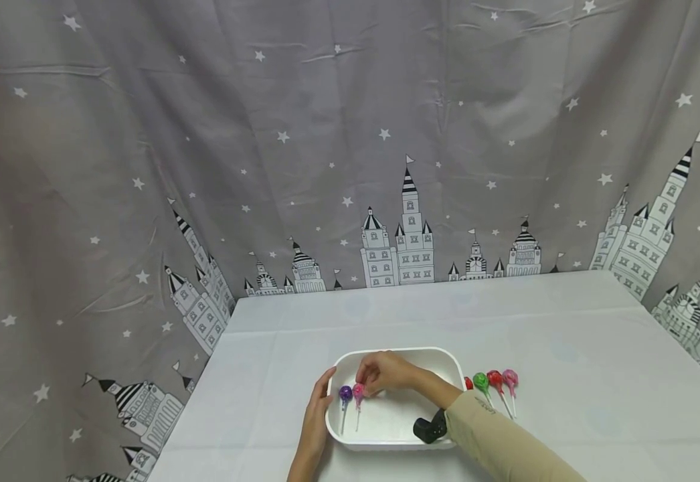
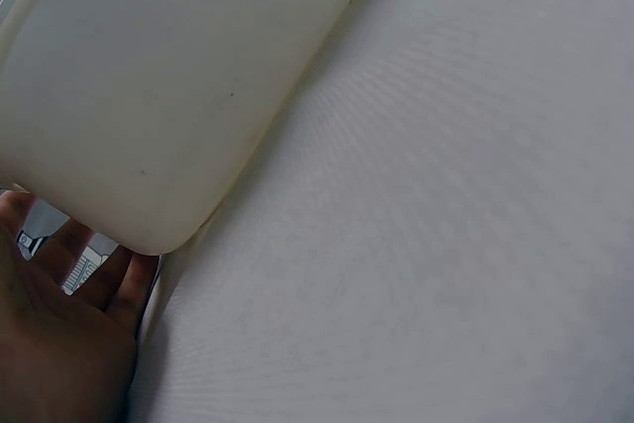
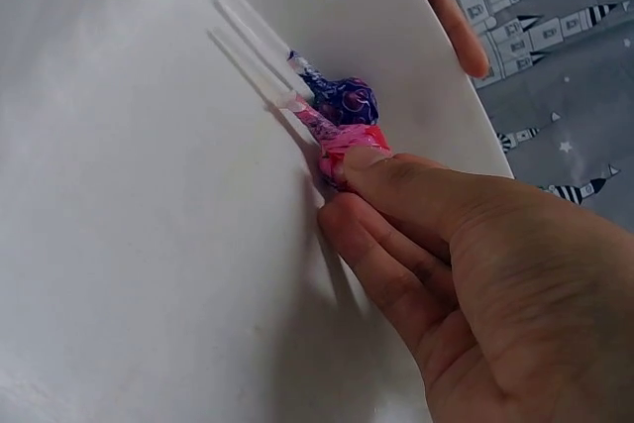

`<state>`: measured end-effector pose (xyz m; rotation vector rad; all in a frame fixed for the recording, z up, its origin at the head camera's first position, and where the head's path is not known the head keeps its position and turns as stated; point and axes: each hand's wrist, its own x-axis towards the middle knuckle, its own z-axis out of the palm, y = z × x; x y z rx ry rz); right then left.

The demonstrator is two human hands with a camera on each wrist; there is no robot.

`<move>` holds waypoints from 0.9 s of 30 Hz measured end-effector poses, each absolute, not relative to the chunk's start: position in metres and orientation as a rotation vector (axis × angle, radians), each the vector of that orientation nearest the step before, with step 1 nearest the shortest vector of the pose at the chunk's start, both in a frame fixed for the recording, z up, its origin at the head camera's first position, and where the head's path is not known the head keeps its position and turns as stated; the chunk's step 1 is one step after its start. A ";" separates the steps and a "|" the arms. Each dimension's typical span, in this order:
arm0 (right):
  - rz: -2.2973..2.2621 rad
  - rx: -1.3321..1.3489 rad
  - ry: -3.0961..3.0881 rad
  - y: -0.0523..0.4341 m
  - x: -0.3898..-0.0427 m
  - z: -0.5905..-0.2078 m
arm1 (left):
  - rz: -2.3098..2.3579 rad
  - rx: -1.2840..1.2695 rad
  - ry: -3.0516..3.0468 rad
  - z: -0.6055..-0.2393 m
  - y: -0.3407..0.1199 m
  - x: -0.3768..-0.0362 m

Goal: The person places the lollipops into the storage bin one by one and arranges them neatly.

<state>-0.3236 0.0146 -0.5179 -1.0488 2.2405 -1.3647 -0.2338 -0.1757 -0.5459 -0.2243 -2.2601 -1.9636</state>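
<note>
Inside the white tray [image 1: 398,438], my right hand [image 1: 386,372] pinches the wrapped head of a pink lollipop [image 1: 358,393] between thumb and fingers. Its white stick points toward the near side in the head view. Right beside it lies a purple lollipop [image 3: 347,101], its stick nearly parallel to the pink one's. My left hand [image 1: 315,418] rests against the tray's left end, fingers extended along the outer wall. From the left wrist, the fingers [image 2: 69,250] show at the corner of the tray, partly hidden behind it.
To the right of the tray, on the white table [image 1: 597,375], lie a green lollipop [image 1: 481,381], a red lollipop [image 1: 495,379] and a pink one [image 1: 509,378]. Another red head [image 1: 468,383] peeks out by the tray's rim. A grey castle-print curtain [image 1: 350,147] hangs behind.
</note>
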 end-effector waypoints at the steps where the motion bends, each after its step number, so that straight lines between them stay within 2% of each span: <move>1: -1.368 -1.052 2.236 0.015 -0.323 -0.518 | -1.966 -0.218 -2.259 -0.545 -0.175 -0.234; 14: -1.272 -1.064 2.245 0.017 -0.326 -0.513 | -1.945 -0.224 -2.270 -0.547 -0.176 -0.235; 22: -1.157 -0.981 2.268 0.023 -0.321 -0.493 | -1.926 -0.210 -2.293 -0.544 -0.176 -0.234; 27: -1.109 -0.932 2.289 0.033 -0.311 -0.478 | -1.970 -0.242 -2.272 -0.529 -0.173 -0.227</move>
